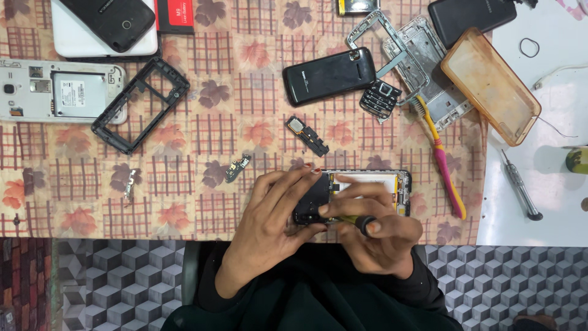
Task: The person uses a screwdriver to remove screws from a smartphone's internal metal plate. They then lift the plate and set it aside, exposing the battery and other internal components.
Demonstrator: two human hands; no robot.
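Far left of the table there's a white phone with its back off [61, 92], and just right of it a loose black frame [139, 104]. Then a small metal clip [129, 184] and a little circuit strip [237, 168] lying loose on the leaf-pattern cloth [184, 208].

Middle is where the work is. The left hand [272, 214] has its fingers curled over the dark end of the opened phone [367, 191], pinning it down near the front edge of the table. The right hand [380, 230] is pinched around a small screwdriver [358, 222], tip pointing into the phone's left end; I can't see the tip itself, the fingers hide it.

To do this bit well, I'd say keep the driver straight in line with the screw, press lightly and turn slowly, with the left hand holding the phone flat so it doesn't skate on the cloth.

Above sits a small black speaker part [306, 135], a black phone [329, 75] and a keypad [380, 98]. Further right is a metal frame [422, 55], a toothbrush [444, 162] just beside the phone's right end, an amber case [490, 86] and a second screwdriver [520, 187] on the white board.

Room-wise, the phone is close to the near edge, so a freed screw could probably roll off into the lap. There's open cloth to the left for elbow room; the right is tighter because of the toothbrush.
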